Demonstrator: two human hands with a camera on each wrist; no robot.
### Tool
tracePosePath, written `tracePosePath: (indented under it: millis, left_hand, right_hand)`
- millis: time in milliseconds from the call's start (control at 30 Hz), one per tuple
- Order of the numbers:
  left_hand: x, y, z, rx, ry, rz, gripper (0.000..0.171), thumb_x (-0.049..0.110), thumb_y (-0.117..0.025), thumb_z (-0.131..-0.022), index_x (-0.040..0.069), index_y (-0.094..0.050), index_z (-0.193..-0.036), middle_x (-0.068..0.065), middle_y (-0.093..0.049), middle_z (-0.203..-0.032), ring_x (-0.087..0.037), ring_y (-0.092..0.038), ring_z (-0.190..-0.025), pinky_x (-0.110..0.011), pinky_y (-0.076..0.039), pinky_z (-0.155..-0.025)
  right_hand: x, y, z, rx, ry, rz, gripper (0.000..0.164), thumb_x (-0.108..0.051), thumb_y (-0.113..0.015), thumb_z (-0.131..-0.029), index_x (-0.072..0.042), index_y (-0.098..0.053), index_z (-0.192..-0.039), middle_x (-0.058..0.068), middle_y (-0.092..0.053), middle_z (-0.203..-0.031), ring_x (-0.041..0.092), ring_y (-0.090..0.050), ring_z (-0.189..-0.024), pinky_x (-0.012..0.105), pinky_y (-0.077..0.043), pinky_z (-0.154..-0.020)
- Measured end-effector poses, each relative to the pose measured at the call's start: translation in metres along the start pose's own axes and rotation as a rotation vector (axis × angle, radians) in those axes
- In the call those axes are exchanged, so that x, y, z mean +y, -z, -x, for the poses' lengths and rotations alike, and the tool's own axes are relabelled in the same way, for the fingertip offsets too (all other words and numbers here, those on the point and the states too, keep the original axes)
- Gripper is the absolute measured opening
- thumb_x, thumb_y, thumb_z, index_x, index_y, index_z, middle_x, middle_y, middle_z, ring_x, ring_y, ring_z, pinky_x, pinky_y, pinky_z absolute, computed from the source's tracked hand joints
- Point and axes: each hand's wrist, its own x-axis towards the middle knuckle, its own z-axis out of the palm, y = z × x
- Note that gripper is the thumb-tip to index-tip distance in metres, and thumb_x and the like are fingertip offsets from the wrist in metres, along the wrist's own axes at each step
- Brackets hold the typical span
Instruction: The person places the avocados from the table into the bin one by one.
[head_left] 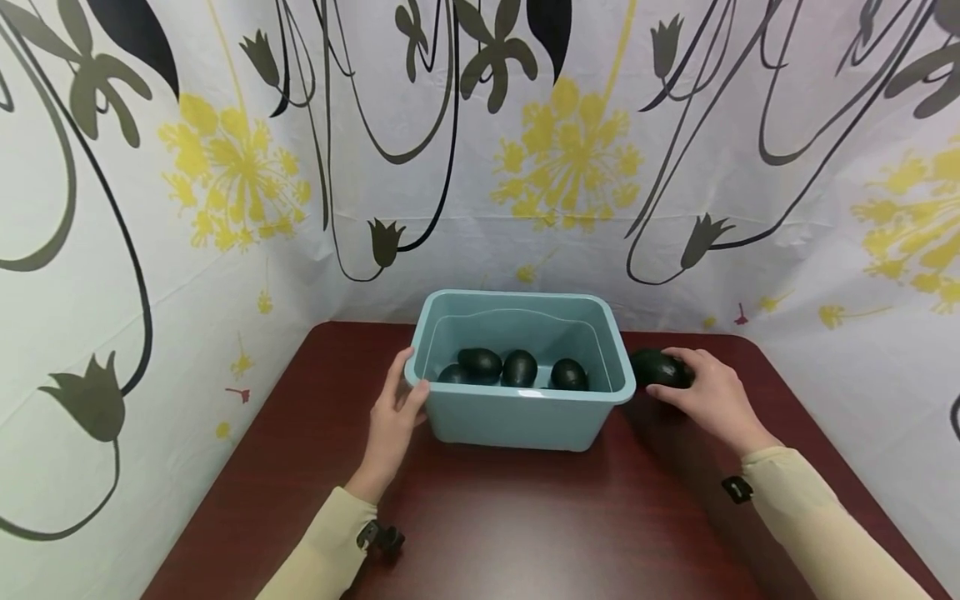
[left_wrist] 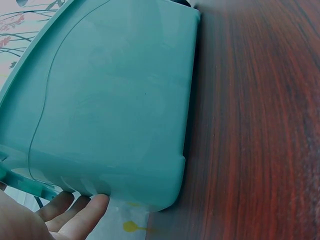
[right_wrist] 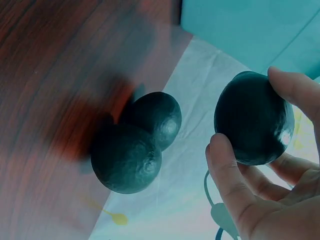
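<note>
A light blue plastic bin point(head_left: 517, 421) stands on the dark red table, with several dark green avocados point(head_left: 520, 367) inside. My left hand point(head_left: 392, 421) holds the bin's left front corner, the thumb at the front rim. In the left wrist view its fingers point(left_wrist: 82, 215) touch the bin's end wall. Beside the bin's right wall, my right hand point(head_left: 708, 393) grips an avocado point(right_wrist: 255, 120) between thumb and fingers, lifted off the table. Two more avocados point(right_wrist: 126, 159) rest touching each other on the table in the right wrist view; in the head view they are mostly hidden.
The wood-grain table point(head_left: 517, 525) runs back to a white patterned cloth point(head_left: 465, 192) hung behind and at both sides. Small dark wrist cameras point(head_left: 738, 489) sit at both sleeves.
</note>
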Motion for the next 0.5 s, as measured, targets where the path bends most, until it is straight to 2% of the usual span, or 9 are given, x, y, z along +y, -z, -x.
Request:
tracePosePath:
  millis: [300,500]
  left_hand:
    - [0.001,0.000,-0.001,0.002,0.004,0.001,0.063,0.041,-0.062,-0.100,0.037,-0.033,-0.156,-0.009,-0.037,-0.157,-0.037,-0.048,-0.134,-0.062,-0.048,-0.093]
    - [0.001,0.000,0.000,0.004,0.005,-0.002,0.063,0.042,-0.062,-0.100,0.037,-0.033,-0.156,-0.010,-0.038,-0.157,-0.035,-0.049,-0.134,-0.062,-0.048,-0.093]
  right_hand:
    - [-0.005,0.012,0.001,0.053,-0.006,-0.003,0.069,-0.050,-0.082,-0.081,-0.011,-0.060,-0.134,0.014,-0.059,-0.121,0.033,-0.056,-0.102,0.053,-0.046,-0.079]
    - [-0.010,0.019,0.002,0.088,-0.019,0.000,0.070,-0.051,-0.081,-0.081,-0.013,-0.060,-0.135,0.014,-0.059,-0.120,0.033,-0.056,-0.100,0.053,-0.046,-0.079]
